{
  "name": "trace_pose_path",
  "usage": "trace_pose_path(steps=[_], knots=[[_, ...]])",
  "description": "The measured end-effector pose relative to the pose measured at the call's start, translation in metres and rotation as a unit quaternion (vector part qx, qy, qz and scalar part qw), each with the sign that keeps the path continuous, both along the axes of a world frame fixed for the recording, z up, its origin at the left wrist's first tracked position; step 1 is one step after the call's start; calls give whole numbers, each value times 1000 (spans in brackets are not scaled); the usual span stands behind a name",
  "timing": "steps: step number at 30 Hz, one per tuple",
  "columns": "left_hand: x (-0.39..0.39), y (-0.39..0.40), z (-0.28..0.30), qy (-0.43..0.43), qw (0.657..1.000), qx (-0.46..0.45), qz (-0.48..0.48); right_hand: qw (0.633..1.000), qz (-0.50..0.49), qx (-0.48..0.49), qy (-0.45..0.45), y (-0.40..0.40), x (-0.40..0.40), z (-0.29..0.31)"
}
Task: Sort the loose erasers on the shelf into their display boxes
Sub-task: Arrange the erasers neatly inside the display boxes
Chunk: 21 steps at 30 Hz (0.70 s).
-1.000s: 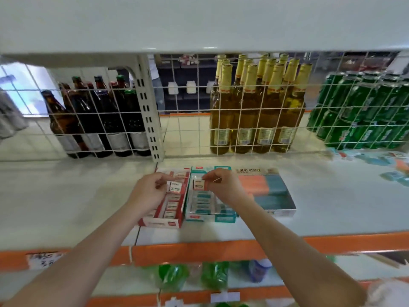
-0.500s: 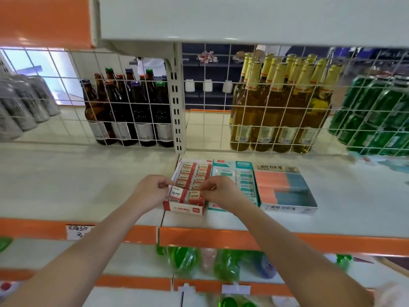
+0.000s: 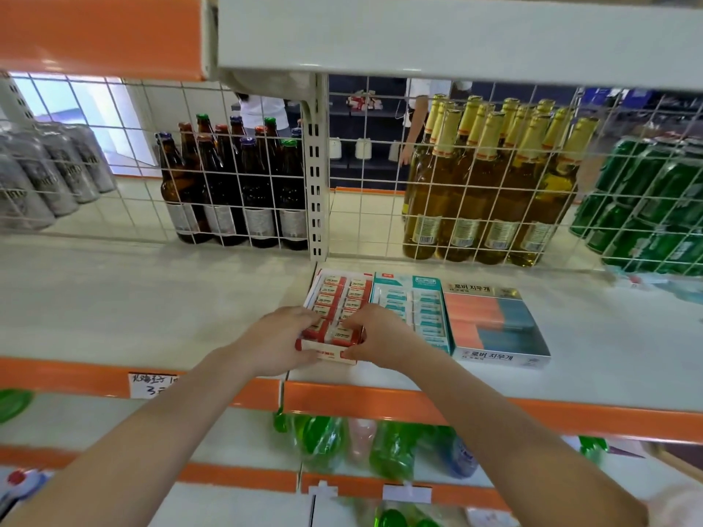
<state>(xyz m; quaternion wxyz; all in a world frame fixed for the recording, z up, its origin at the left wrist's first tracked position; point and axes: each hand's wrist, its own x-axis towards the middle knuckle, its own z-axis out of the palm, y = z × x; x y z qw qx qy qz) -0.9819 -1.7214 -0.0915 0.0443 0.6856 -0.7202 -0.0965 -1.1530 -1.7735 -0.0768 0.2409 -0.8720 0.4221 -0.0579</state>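
A red display box (image 3: 330,354) full of red-and-white erasers lies on the white shelf (image 3: 152,298). My left hand (image 3: 279,342) grips its front left corner, fingers over the front row of erasers (image 3: 342,334). My right hand (image 3: 380,338) grips the front right corner, fingers pressing on the same row. Right of it lie a teal display box (image 3: 412,310) of teal erasers and a flat orange-and-teal box (image 3: 494,325). Loose erasers (image 3: 646,281) show blurred at the shelf's far right.
A wire grid (image 3: 380,207) backs the shelf; behind it stand brown bottles (image 3: 236,192), yellow bottles (image 3: 487,192), green cans (image 3: 654,214) and grey cans (image 3: 42,176). An upright post (image 3: 316,176) stands behind the red box. An upper shelf (image 3: 418,32) hangs overhead.
Both hands lowered from holding erasers above the boxes to the front end of the red box, now clasping its corners. The view shifted so the boxes sit further right.
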Motion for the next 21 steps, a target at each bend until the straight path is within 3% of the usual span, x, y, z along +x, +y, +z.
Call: trace_pose_path(steps=[13,21], knots=[[-21,-8,1,-18,999,-42,-22,992,28,-82,88,-10,-11,4],[-37,-15,0,-20,999,-30,-38,992,24,-71,100,-18,-28,7]])
